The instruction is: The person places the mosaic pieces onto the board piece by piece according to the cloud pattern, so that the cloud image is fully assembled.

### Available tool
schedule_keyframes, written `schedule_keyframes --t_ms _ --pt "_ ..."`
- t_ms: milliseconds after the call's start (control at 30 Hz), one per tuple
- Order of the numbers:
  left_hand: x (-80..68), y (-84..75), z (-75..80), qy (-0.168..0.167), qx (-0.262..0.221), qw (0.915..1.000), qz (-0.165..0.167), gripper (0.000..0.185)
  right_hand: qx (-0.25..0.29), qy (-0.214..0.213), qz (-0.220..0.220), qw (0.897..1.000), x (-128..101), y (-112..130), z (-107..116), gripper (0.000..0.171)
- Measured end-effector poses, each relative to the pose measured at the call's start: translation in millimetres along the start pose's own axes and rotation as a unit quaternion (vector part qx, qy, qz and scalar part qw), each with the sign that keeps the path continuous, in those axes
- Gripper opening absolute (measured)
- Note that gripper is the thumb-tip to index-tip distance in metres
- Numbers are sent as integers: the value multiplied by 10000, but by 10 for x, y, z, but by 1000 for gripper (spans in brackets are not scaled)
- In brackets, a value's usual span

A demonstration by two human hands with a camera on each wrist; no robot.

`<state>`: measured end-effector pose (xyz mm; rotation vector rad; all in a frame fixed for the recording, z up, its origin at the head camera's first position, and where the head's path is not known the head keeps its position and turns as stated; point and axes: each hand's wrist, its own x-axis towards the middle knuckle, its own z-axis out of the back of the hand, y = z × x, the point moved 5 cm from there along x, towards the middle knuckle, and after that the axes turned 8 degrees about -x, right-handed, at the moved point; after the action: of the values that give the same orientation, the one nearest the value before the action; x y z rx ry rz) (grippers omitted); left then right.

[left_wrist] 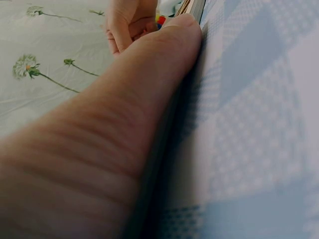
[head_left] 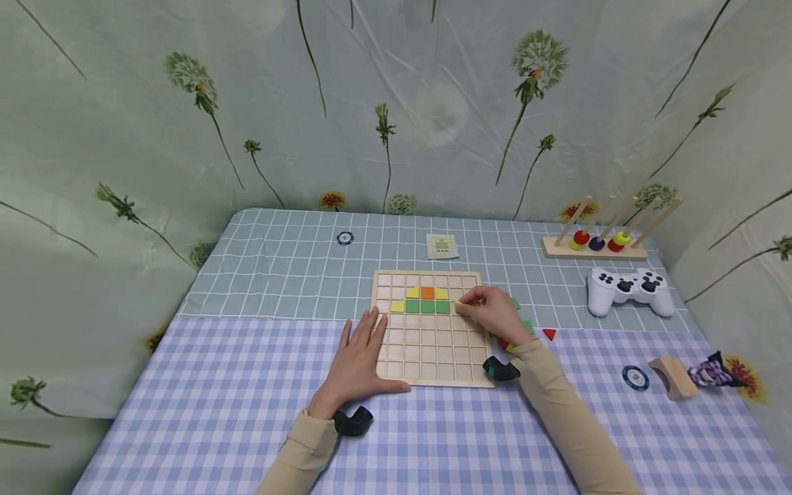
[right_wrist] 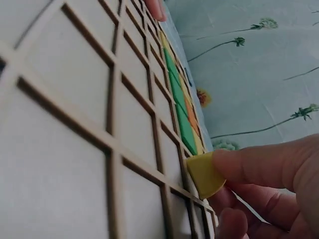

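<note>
Checked tablecloth point(head_left: 247, 412); yellow piece point(right_wrist: 203, 174) between right-hand fingertips point(right_wrist: 234, 162) over wooden grid board point(head_left: 427, 350).

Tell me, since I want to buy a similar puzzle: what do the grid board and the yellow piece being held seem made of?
The grid board looks like pale unfinished wood: matte, light tan, with raised slat dividers. The yellow piece pinched in the right hand looks like thin painted wood or possibly plastic: flat, evenly coloured, matte.

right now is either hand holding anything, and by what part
The right hand pinches a yellow piece by one end. The left hand rests flat at the wooden grid board, holding nothing.
</note>
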<state>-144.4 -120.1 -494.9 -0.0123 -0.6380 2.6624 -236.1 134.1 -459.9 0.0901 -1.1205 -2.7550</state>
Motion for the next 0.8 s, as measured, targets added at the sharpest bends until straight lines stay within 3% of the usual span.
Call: schedule_keyframes --t_ms 133,500,800 --pt "0 -8 6 -51 4 10000 -48 128 -88 -5 3 10000 2 -3 -41 11" --pt "3 8 -5 38 33 10000 47 128 -1068 -461 253 9929 -40 96 -12 9" --pt "6 9 -11 80 76 9999 86 128 -1089 -156 92 9939 -118 -5 98 11"
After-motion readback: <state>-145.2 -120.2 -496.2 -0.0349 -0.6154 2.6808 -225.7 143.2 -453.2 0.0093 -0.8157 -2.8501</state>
